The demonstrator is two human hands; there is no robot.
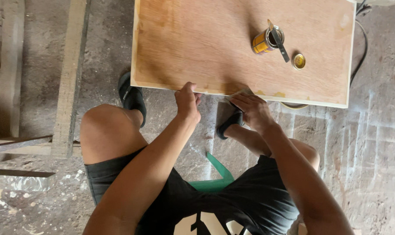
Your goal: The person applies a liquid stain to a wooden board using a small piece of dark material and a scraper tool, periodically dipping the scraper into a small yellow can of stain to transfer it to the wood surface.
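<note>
Plywood board (197,48) over dusty concrete floor (371,143), timber planks (69,74) alongside

Plywood board (215,48): light orange-brown, wavy grain, darker stained patches, pale cream edges. Tin can (263,41): yellow-orange body, silver rim. Can lid (298,61): gold-yellow. Brush (278,41) lying across the can: black handle. Sandals (132,98): black. Shorts (115,174) and shirt (249,204): black, shirt with off-white print. Stool (217,178) under the person: green. Floor (371,143): grey concrete, white chalky streaks. Cable (362,43): black.
</note>
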